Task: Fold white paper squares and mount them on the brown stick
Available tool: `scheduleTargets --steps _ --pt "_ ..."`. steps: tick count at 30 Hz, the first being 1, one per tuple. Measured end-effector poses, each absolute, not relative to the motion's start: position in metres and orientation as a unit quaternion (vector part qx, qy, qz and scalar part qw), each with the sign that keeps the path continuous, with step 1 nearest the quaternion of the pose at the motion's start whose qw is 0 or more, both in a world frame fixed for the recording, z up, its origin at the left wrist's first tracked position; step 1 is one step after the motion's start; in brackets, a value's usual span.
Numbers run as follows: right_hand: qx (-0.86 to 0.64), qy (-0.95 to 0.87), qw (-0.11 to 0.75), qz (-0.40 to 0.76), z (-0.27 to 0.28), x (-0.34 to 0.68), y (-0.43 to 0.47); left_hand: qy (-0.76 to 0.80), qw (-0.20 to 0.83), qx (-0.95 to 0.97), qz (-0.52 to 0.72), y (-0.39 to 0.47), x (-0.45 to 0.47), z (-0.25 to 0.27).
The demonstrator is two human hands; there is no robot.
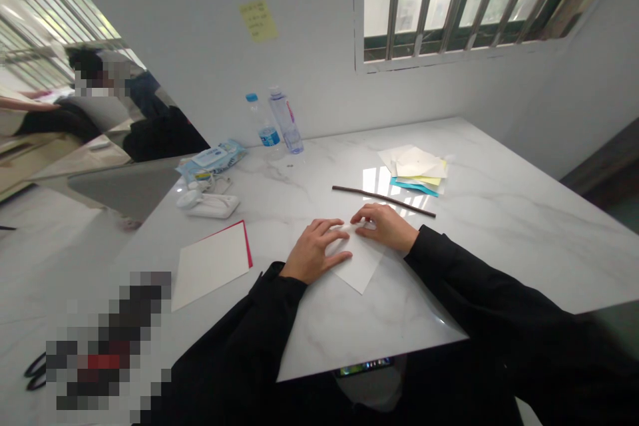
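A small sheet of white paper (360, 269) lies turned on the marble-patterned table, one corner toward me. My left hand (318, 249) rests on its left side, fingers stretched out and apart. At the far end of the paper, my right hand (383, 227) has its thumb and fingertips closed in a pinch on the edge. The fingertips of both hands nearly meet there, and they hide that part of the sheet. Just beyond my hands lies a thin dark brown stick (384, 197).
Paper scraps (414, 163) in white, yellow and blue lie behind my right hand. To the left are white sheets over a red one (212, 259), a white device (212, 205), a wipes pack (212, 158) and two bottles (287, 123). A phone (364, 367) shows below the table edge.
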State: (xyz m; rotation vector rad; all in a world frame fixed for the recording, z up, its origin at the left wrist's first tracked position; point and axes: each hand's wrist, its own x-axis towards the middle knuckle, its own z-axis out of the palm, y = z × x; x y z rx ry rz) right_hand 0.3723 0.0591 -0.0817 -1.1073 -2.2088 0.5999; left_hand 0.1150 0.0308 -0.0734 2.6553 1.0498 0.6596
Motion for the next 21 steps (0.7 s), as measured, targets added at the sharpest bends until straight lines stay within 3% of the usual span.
scheduleTargets --steps 7,15,21 --pt "-0.418 -0.824 0.298 0.239 -0.083 0.372 0.06 0.367 0.084 0.895 0.239 0.024 0.114 -0.071" --pt "-0.423 -0.824 0.289 0.24 -0.084 0.372 0.061 0.509 0.028 0.785 0.352 0.029 0.079 -0.062" --pt "-0.426 -0.822 0.293 0.237 -0.082 0.371 0.06 0.415 0.052 0.855 0.306 0.018 0.106 -0.069"
